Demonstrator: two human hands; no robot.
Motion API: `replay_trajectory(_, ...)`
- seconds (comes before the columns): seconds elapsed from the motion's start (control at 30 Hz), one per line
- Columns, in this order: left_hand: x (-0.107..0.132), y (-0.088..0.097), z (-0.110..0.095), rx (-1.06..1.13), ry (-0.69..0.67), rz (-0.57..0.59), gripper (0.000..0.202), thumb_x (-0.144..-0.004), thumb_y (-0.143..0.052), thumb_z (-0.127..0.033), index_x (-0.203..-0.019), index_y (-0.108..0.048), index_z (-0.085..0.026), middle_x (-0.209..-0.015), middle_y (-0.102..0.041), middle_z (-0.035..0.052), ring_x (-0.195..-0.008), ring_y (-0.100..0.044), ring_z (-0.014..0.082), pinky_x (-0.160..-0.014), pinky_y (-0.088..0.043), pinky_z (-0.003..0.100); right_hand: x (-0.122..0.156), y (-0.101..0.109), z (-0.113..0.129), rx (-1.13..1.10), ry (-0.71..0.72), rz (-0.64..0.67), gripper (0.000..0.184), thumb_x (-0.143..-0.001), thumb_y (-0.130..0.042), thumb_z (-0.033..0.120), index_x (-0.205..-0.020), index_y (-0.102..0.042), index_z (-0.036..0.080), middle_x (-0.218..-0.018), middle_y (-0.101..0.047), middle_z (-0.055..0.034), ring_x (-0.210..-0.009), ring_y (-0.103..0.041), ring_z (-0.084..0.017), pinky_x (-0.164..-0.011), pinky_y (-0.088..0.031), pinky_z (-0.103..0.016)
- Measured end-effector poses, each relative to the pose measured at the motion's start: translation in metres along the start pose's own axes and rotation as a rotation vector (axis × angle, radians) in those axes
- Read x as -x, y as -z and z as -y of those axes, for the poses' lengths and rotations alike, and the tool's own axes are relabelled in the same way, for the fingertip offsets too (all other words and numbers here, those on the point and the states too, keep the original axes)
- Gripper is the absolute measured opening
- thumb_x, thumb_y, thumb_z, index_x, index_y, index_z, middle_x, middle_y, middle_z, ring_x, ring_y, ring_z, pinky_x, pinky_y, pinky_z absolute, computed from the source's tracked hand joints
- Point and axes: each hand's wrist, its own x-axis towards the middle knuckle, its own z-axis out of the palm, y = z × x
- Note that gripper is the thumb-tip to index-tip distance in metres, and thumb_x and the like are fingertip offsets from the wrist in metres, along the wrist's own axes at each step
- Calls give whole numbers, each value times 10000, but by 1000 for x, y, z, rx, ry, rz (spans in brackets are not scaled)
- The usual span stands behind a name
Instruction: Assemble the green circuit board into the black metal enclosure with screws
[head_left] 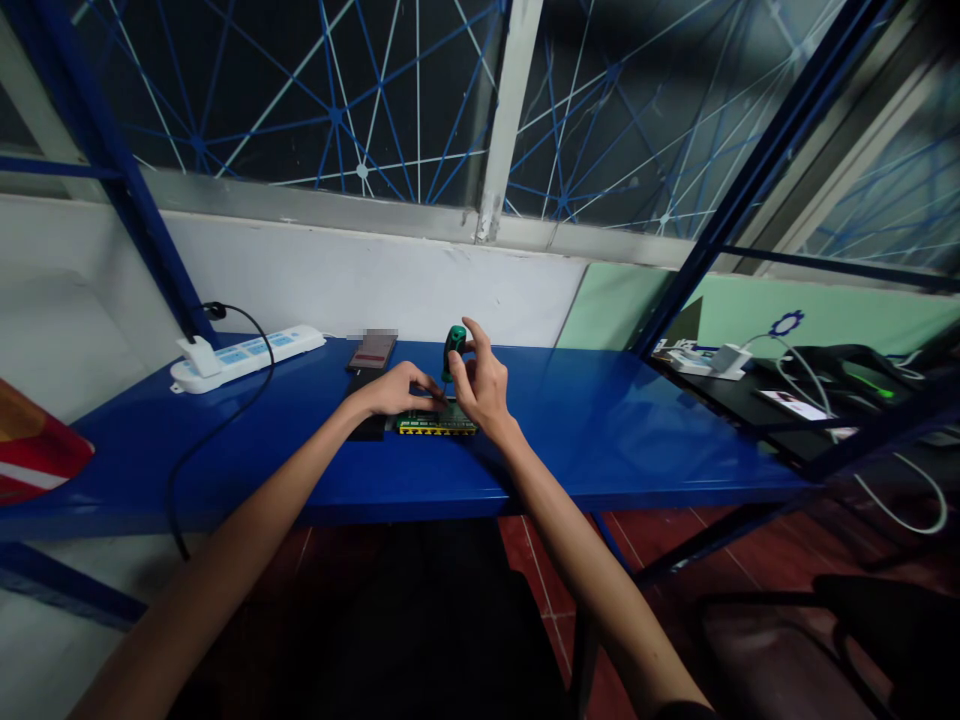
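A green screwdriver point(454, 352) stands nearly upright, its handle in my right hand point(484, 382) with the index finger raised along the top. Its shaft points down at a green circuit board point(431, 422) lying on the blue table. Yellow ports line the near edge of the board. My left hand point(401, 388) reaches over the board from the left, fingers drawn together close to the screwdriver's shaft. What those fingers hold, if anything, is too small to make out. Partly under my left wrist lies a flat black piece point(367, 432).
Behind my left hand is a phone point(373, 350). A white power strip point(251, 357) with a plugged-in black cable point(247, 390) lies at the table's left. The blue table point(600, 430) ends at a dark desk on the right, holding a lit screen point(795, 404).
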Motion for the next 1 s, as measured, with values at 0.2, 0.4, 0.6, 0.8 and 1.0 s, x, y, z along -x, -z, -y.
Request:
replay_trajectory(0.2, 1, 0, -3, -11, -5, 18, 210, -763, -699, -325, -862, -775, -155, -884, -759, 76, -836, -680, 205, -781, -491, 291, 0, -2, -2, -43, 2, -3, 510, -964, -363, 368, -1429, -345, 159, -812, -665, -33, -533, -579, -124, -581, -456, -297)
replay_trajectory(0.4, -1, -3, 2, -27, -6, -85, 223, -735, -707, -296, -888, -780, -150, -871, -759, 81, -831, -681, 205, -791, -494, 294, 2, -6, -6, 3, -10, -34, 528, -951, -423, 380, -1442, -328, 214, -877, -678, -41, -548, -584, -130, -578, -470, -305)
replay_trajectory(0.6, -1, -2, 3, 7, 5, -75, 223, -719, -706, -299, -848, -780, -132, -861, -757, 98, -805, -679, 205, -801, -500, 309, 3, -5, -5, 10, 20, 17, 567, -958, -416, 379, -1486, -264, 235, -936, -677, -40, -528, -568, -116, -577, -475, -303)
replay_trajectory(0.8, 0, 1, -2, -23, -18, -47, 217, -743, -697, -312, -861, -784, -152, -876, -757, 87, -839, -680, 206, -792, -498, 290, 2, -3, -4, -4, 1, 44, 555, -972, -366, 366, -1496, -263, 216, -857, -682, -34, -552, -585, -133, -594, -468, -308)
replay_trajectory(1.0, 0, -2, -1, -33, -14, -64, 210, -746, -684, -288, -865, -783, -147, -865, -760, 80, -820, -681, 199, -791, -499, 287, 2, -7, -6, 17, -5, 11, 545, -977, -368, 365, -1490, -274, 207, -886, -690, -52, -571, -591, -136, -587, -459, -299)
